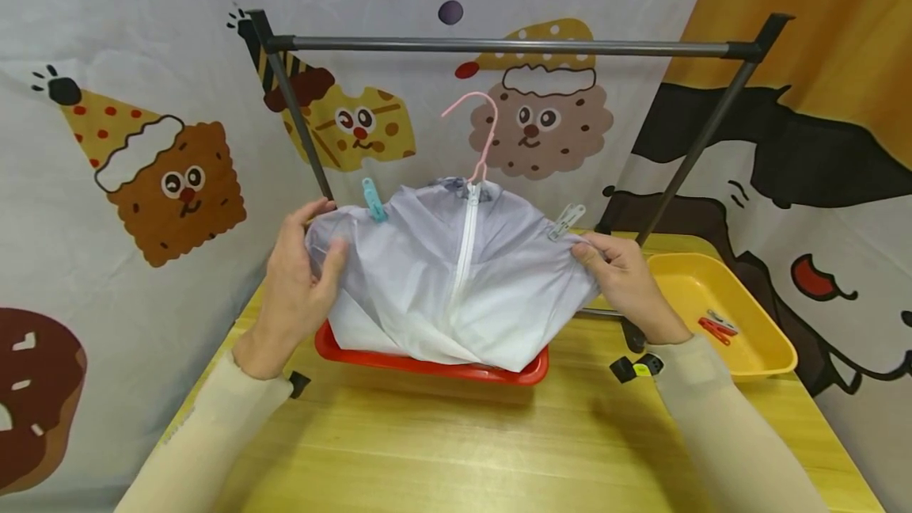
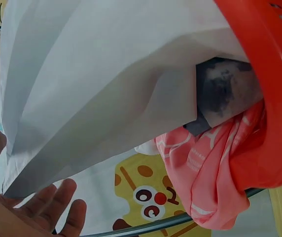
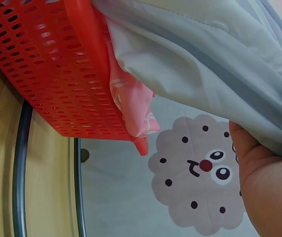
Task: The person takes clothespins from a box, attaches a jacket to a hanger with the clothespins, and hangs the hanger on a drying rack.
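Note:
A pale grey-to-white zip jacket (image 1: 406,275) is on a pink hanger (image 1: 492,133), whose hook rises out of the collar. A blue clothespin (image 1: 373,200) is clipped at its left shoulder and a grey clothespin (image 1: 567,222) at its right one. My left hand (image 1: 295,287) grips the left side of the jacket, thumb in front and fingers behind. At the opposite side, my right hand (image 1: 630,283) pinches the cloth between thumb and fingers. The jacket's lower part hangs over a red basket (image 1: 427,369), hiding most of it.
A pink garment (image 2: 205,173) spills over the basket's rim. Behind the jacket stands a metal rack with a horizontal bar (image 1: 399,44). On the table's right, a yellow tray (image 1: 755,362) holds red and grey clothespins (image 1: 716,329).

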Demonstrator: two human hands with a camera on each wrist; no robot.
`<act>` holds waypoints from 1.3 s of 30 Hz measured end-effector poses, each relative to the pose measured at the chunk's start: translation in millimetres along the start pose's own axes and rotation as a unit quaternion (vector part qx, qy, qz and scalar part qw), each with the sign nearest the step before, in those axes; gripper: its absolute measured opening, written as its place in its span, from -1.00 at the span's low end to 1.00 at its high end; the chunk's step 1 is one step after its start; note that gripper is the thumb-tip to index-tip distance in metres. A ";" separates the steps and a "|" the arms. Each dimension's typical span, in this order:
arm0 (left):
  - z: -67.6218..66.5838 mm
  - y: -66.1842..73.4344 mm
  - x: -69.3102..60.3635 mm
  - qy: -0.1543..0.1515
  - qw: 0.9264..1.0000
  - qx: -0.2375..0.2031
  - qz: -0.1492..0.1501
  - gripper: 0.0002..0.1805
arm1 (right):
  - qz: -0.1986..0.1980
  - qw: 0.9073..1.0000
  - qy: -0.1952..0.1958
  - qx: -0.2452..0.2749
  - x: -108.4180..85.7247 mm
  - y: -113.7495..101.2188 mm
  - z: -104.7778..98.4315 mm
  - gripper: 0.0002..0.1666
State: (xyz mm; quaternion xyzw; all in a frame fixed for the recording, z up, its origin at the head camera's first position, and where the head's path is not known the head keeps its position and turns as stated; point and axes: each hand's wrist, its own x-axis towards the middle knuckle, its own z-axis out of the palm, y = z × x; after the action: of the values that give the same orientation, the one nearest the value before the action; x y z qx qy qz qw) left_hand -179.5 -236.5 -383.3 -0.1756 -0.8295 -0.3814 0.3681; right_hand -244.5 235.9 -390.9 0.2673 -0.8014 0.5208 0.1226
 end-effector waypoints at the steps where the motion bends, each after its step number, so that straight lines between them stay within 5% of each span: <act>1: -0.3 -0.3 -0.6 -0.006 1.000 -0.002 -0.005 -0.32 | 0.000 1.000 0.001 0.003 0.6 -0.9 0.2 -0.74; 13: -2.7 -1.2 -9.0 -0.052 0.997 0.000 -0.065 -0.09 | -0.005 1.000 0.021 0.008 3.4 -8.8 0.7 -0.74; 26: -6.7 2.1 -13.2 -0.063 0.995 -0.007 -0.070 -0.03 | 0.009 0.999 0.033 -0.010 8.5 -17.1 -2.8 -0.70; 39: 2.9 7.8 -10.3 -0.069 0.996 -0.003 -0.055 -0.03 | 0.006 0.998 0.057 -0.002 10.6 -20.8 -11.2 -0.69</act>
State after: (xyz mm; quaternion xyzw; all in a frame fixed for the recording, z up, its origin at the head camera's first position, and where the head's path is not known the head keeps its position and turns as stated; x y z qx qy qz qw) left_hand -169.5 -229.3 -388.2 -0.1565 -0.8603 -0.3907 0.2875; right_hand -242.6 236.2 -365.1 0.2320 -0.7959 0.5341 0.1657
